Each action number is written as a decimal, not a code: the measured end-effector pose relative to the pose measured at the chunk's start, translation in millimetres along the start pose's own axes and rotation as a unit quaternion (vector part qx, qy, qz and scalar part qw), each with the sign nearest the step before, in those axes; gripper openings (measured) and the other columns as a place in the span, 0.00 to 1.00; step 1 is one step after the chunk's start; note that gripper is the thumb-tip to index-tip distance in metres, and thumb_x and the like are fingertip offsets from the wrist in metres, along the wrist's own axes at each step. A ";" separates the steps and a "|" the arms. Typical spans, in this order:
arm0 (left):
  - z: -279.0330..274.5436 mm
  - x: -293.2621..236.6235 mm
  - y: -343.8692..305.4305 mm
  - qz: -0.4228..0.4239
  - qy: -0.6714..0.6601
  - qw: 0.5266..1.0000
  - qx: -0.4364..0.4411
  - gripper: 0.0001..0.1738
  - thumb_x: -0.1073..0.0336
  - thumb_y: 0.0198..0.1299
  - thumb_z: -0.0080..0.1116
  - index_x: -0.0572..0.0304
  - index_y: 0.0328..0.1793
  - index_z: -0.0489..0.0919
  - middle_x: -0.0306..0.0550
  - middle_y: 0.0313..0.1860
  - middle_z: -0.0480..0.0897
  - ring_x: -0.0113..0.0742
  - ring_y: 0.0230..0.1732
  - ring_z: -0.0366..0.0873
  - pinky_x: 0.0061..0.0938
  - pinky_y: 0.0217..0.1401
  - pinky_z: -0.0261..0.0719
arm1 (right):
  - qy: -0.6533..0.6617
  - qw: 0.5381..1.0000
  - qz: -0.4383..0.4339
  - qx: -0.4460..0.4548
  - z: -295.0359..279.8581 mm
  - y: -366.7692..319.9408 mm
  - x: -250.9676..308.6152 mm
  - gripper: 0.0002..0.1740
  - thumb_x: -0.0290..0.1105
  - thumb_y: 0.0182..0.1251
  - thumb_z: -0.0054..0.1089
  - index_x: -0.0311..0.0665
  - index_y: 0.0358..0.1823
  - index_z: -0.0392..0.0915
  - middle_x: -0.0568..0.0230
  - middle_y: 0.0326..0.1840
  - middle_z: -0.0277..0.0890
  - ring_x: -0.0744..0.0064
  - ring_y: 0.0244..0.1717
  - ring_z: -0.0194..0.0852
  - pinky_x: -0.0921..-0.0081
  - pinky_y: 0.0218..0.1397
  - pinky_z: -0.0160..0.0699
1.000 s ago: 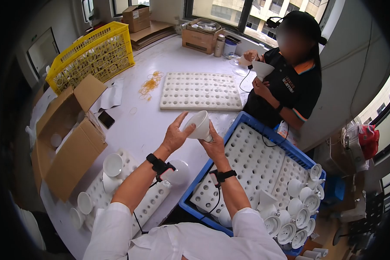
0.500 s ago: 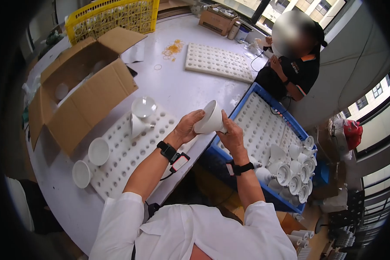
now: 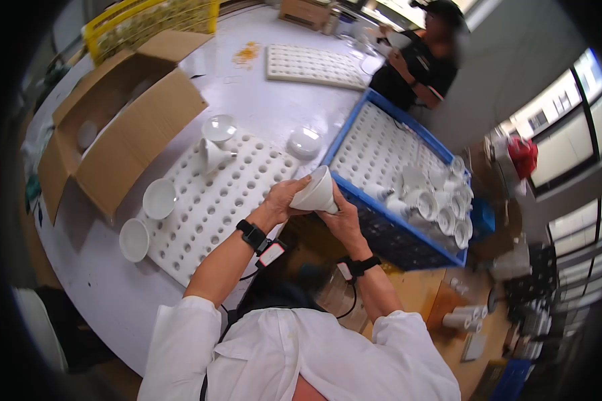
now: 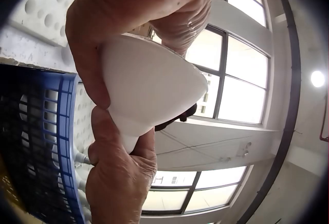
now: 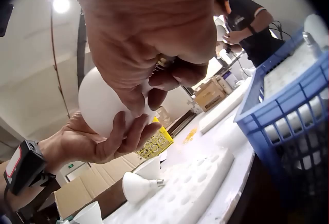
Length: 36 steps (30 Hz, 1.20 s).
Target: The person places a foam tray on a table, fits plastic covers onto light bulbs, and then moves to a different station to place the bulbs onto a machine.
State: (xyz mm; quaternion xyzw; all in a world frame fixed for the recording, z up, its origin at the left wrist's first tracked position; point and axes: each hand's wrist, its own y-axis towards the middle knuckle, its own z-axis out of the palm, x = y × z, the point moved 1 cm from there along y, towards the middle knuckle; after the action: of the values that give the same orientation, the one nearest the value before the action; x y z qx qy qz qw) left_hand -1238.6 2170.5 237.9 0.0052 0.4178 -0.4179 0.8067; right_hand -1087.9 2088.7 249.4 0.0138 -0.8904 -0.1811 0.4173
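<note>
Both hands hold a white cone-shaped lamp housing (image 3: 309, 197) in front of the body, between the table edge and the blue crate. My left hand (image 3: 281, 200) grips its wide part near the rim. At the narrow neck, the fingers of my right hand (image 3: 346, 220) pinch it, as the left wrist view also shows. Left of the hands lies a white foam tray (image 3: 211, 200) with rows of holes. On it rest a lamp housing (image 5: 138, 187) with a metal screw base and cup-like housings (image 3: 159, 198). A glossy clear cover (image 3: 304, 142) lies beyond the tray's corner.
An open cardboard box (image 3: 137, 137) stands at the left. The blue crate (image 3: 408, 244) on the right holds foam trays and several lamp housings. Farther back are another foam tray (image 3: 314, 65), rubber bands (image 3: 246, 55), a yellow crate (image 3: 114, 30) and another person (image 3: 421, 63).
The head view has shifted. Both hands keep hold of the lamp housing and have come back from over the table to beside the foam tray's near edge; its rim has turned rightward.
</note>
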 end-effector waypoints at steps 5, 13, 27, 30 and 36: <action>10.8 41.1 -18.4 -0.088 -0.048 0.990 0.103 0.26 0.53 0.63 0.48 0.57 0.64 0.65 0.50 0.56 0.73 0.46 0.54 0.74 0.41 0.52 0.78 | 0.249 0.964 0.091 -0.012 -6.9 -61.7 -15.6 0.41 0.24 0.51 0.68 0.44 0.68 0.59 0.69 0.61 0.68 0.81 0.57 0.61 0.78 0.62 0.62; 78.4 139.6 -39.7 -0.226 -0.043 0.941 0.247 0.38 0.58 0.46 0.65 0.56 0.64 0.62 0.48 0.54 0.73 0.46 0.53 0.75 0.42 0.54 0.77 | 0.300 0.927 0.208 -0.089 -71.9 -202.2 -8.5 0.42 0.29 0.49 0.68 0.45 0.68 0.59 0.65 0.56 0.73 0.76 0.56 0.66 0.76 0.61 0.64; 233.6 330.7 -99.8 -0.048 0.454 0.835 0.305 0.38 0.69 0.34 0.75 0.65 0.55 0.68 0.47 0.46 0.77 0.35 0.47 0.75 0.29 0.52 0.74 | 0.290 0.840 0.301 -0.346 -153.2 -453.2 -25.6 0.32 0.41 0.55 0.65 0.33 0.59 0.67 0.59 0.49 0.76 0.74 0.49 0.72 0.74 0.53 0.71; 277.6 358.6 -112.8 -0.077 0.479 0.789 0.378 0.36 0.69 0.37 0.73 0.65 0.55 0.68 0.48 0.46 0.77 0.35 0.47 0.75 0.29 0.52 0.74 | 0.294 0.813 0.299 -0.403 -170.7 -499.7 -17.6 0.30 0.38 0.56 0.63 0.33 0.58 0.68 0.62 0.49 0.75 0.75 0.48 0.71 0.75 0.53 0.70; 345.0 423.8 -124.6 -0.127 0.449 0.729 0.501 0.30 0.72 0.42 0.69 0.66 0.54 0.72 0.46 0.45 0.79 0.34 0.46 0.76 0.28 0.51 0.74 | 0.238 0.776 0.278 -0.513 -208.6 -560.2 -10.6 0.28 0.35 0.55 0.62 0.33 0.58 0.68 0.64 0.47 0.75 0.76 0.47 0.71 0.76 0.53 0.70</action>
State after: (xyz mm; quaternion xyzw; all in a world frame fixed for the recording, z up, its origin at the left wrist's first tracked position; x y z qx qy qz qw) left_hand -964.3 1682.2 217.3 0.5422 0.4580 -0.6144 0.3447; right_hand -995.9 1502.4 176.7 -0.4080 -0.5030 -0.4781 0.5932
